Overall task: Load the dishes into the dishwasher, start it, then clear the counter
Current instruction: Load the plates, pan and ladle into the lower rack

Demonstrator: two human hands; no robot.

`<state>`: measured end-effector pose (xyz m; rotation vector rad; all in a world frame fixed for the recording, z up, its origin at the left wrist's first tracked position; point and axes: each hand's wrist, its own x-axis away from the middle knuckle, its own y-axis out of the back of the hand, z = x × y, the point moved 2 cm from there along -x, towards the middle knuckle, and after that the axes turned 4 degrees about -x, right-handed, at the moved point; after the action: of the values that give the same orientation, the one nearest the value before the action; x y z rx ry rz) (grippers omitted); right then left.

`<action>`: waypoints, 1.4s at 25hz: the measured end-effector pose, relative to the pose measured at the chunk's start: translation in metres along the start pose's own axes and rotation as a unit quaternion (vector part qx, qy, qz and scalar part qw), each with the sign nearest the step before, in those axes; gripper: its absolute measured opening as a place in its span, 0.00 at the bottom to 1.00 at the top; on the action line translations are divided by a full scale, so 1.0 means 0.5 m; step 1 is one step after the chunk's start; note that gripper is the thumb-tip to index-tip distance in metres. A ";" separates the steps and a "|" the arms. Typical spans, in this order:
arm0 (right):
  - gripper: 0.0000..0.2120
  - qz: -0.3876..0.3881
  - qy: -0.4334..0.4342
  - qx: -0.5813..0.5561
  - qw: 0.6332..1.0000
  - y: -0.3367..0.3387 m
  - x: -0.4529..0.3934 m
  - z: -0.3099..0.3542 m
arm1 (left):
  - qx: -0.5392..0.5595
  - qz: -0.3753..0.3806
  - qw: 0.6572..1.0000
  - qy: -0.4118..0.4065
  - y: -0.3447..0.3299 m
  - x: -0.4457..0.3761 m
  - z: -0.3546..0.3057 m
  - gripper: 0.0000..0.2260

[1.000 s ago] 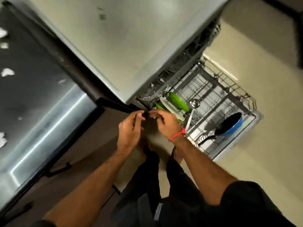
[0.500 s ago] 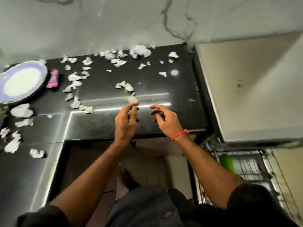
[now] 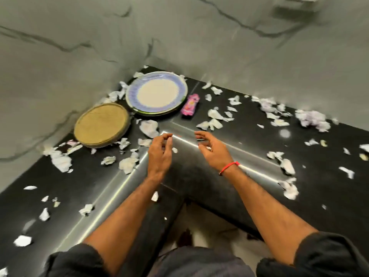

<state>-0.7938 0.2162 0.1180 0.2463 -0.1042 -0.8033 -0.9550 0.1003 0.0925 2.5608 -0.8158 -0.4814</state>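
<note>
Both hands hover mid-frame over the black tabletop (image 3: pixel 199 176), left hand (image 3: pixel 159 152) and right hand (image 3: pixel 213 150) with fingers loosely curled, apparently grasping nothing, though blur hampers certainty. The blue-rimmed plates (image 3: pixel 156 92) and woven tan plate (image 3: pixel 101 124) sit upper left among paper scraps (image 3: pixel 311 118). Best lift the stack by opposite rims, keeping it level.

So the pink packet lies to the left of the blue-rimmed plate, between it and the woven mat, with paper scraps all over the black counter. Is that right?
Not quite. In the head view the pink packet lies to the right of the blue-rimmed plate; the woven mat is on the plate's other side. Paper scraps do litter the black counter.
</note>
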 end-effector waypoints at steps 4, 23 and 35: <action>0.23 0.087 -0.014 0.056 0.995 -0.118 -0.117 0.023 | -0.137 -0.081 0.987 0.029 0.125 -0.121 0.092 0.12; 0.21 0.115 0.002 0.046 0.992 -0.180 -0.110 0.016 | -0.315 -0.248 0.914 -0.069 0.353 -0.178 0.101 0.15; 0.08 -0.155 0.030 -0.030 0.987 0.157 0.213 -0.044 | 0.050 0.083 0.966 -0.241 -0.021 0.004 -0.232 0.06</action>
<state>-0.6616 0.1956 0.1168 0.2327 0.0165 -1.1060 -0.8981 0.1386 0.1867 2.4638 -1.2363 -1.0558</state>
